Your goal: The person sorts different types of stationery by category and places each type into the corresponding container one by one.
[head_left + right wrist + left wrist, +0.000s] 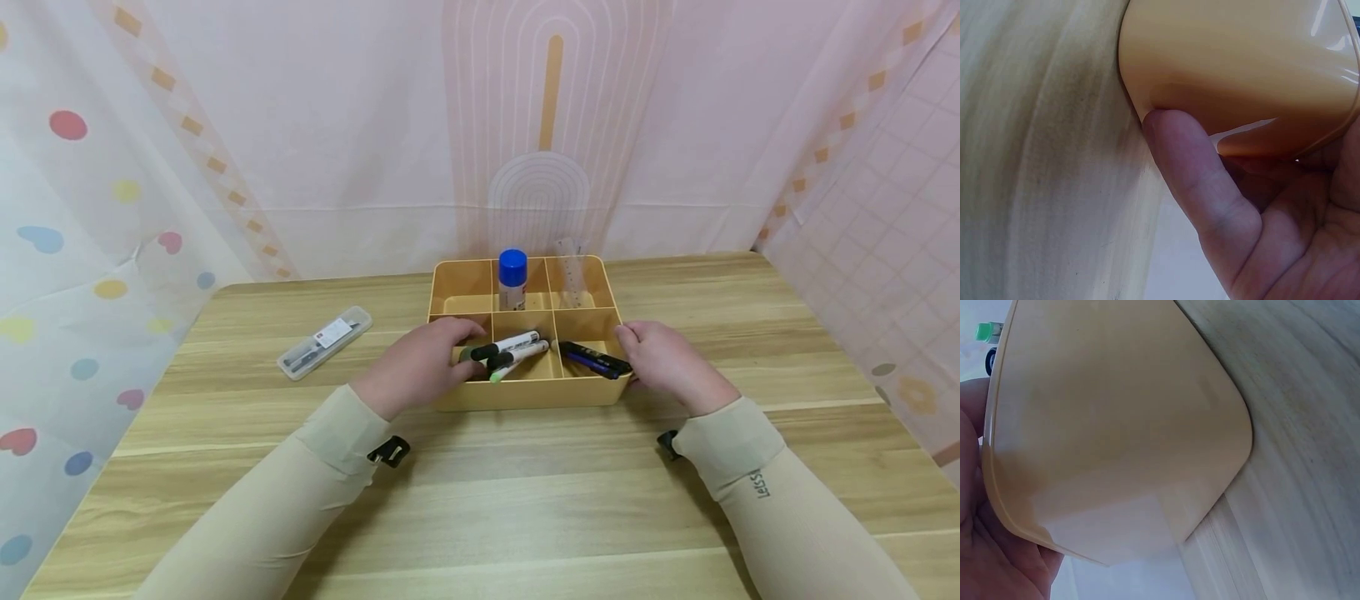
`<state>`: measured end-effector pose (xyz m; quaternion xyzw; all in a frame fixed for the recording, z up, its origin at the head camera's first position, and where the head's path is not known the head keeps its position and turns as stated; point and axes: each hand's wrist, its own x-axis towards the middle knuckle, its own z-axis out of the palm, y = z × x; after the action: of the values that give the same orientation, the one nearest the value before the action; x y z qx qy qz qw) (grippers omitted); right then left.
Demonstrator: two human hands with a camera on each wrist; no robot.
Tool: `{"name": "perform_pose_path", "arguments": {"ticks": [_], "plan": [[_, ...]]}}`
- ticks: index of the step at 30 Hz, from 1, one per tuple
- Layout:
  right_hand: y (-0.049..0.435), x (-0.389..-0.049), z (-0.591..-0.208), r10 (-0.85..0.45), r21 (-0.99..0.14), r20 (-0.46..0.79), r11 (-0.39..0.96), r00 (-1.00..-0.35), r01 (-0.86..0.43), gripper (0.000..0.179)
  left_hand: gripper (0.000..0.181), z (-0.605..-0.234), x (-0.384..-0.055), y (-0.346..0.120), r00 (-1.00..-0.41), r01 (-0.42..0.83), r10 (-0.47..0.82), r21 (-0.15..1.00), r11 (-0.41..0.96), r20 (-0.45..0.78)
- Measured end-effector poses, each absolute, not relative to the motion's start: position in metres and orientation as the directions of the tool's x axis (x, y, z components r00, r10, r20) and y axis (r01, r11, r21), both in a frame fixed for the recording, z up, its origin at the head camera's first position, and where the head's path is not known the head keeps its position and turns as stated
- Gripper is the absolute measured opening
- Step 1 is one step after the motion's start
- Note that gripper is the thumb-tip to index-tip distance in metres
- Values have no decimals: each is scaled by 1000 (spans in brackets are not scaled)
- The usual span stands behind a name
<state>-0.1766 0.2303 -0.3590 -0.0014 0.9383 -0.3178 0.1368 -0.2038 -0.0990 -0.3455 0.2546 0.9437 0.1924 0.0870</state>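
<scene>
A yellow divided desk organizer stands on the table in front of me. My left hand is over its front left compartment, thumb and fingertips reaching inside; what they touch there is partly hidden. In the left wrist view, that hand lies along the organizer's rim. My right hand holds the organizer's right side at the rim; in the right wrist view, one finger lies along the outer wall. White markers lie in the front middle compartment, and dark pens in the front right one.
A blue-capped glue stick stands in the back middle compartment. A clear ruler leans in the back right one. Left of the organizer, a clear plastic case lies on the wooden table. A patterned cloth hangs behind.
</scene>
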Motion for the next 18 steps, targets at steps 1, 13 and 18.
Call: {"name": "perform_pose_path", "arguments": {"ticks": [1, 13, 18], "plan": [[230, -177, -359, -89, -596, -254, 799, -963, 83, 44, 38, -346, -203, -100, -856, 449, 514, 405, 797, -63], [231, -176, -359, -98, -601, -252, 796, -963, 77, 44, 43, -342, -199, -106, -863, 452, 504, 394, 800, -34], [230, -175, -360, -101, -597, -243, 799, -965, 67, 44, 43, -341, -198, -109, -861, 459, 509, 397, 795, -24]]}}
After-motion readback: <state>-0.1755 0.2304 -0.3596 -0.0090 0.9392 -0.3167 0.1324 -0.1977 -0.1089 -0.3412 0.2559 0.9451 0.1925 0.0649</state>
